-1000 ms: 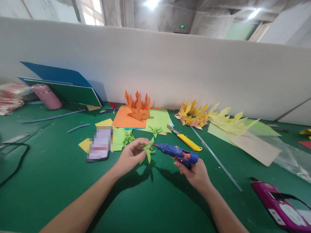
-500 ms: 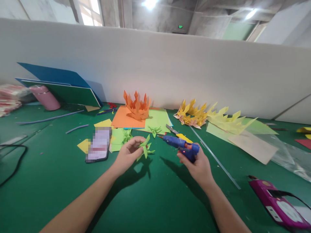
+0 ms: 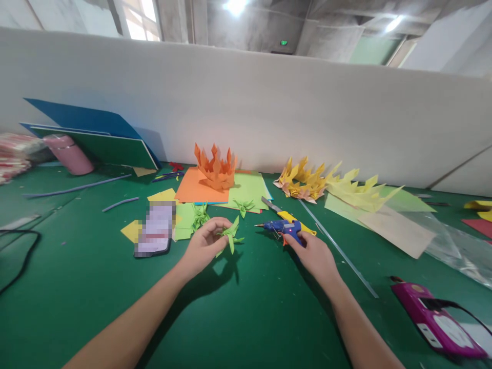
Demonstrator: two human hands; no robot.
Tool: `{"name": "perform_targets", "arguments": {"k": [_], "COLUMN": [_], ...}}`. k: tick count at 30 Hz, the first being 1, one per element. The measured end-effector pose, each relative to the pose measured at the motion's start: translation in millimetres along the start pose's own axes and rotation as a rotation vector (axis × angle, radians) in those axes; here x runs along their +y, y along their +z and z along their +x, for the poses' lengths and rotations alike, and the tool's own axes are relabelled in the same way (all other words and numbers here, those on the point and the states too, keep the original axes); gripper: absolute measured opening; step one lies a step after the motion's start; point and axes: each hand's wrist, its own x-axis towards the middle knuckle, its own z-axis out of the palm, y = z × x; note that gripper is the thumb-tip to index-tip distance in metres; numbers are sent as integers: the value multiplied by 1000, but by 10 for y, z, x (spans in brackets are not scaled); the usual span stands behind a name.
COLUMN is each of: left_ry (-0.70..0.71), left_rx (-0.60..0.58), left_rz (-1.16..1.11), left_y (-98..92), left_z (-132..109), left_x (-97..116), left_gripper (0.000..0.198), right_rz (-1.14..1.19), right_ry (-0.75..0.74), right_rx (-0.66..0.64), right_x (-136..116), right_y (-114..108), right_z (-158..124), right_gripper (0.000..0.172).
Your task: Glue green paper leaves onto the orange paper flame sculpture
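Between the thumb and fingers of my left hand [image 3: 207, 241] is a green folded-paper flower [image 3: 231, 236] with pointed petals. It is held above the table. My right hand [image 3: 317, 259] is closed on the handle of a blue hot glue gun [image 3: 282, 228], whose nozzle points left toward the flower but stays apart from it. The gun is low, close to the table top; whether it rests there I cannot tell. Just behind it lies a yellow utility knife [image 3: 295, 221]. Two more green paper flowers sit beyond my left hand, a fuller one [image 3: 200, 215] and a smaller one [image 3: 244, 207].
An orange paper crown [image 3: 216, 169] stands at the back, with yellow paper crowns [image 3: 302, 179] to its right. A phone [image 3: 157, 225] lies left of my hand. A clear glue stick [image 3: 338, 248] and a magenta power strip [image 3: 434, 318] lie right. A pink bottle [image 3: 69, 155] leans back left.
My right hand has lowered the glue gun toward the table and turned it so that its side shows. The left hand keeps the flower in nearly the same place.
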Motion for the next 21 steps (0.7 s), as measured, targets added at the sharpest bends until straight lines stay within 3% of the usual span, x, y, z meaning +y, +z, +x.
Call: {"name": "perform_targets", "arguments": {"k": [13, 17, 21], "left_ry": [38, 78, 145], "left_rx": [-49, -34, -29], "left_rz": [29, 129, 300], "left_y": [93, 123, 148], "left_z": [-55, -68, -91], "left_x": [-47, -50, -34], "left_gripper": [16, 14, 16], "right_rz": [-96, 54, 407], "right_ry": [17, -123, -299], "right_rx": [19, 118, -80], "right_x": [0, -123, -432], "right_y": [66, 33, 84], "right_z": [-6, -50, -236], "right_gripper": [34, 36, 32]}}
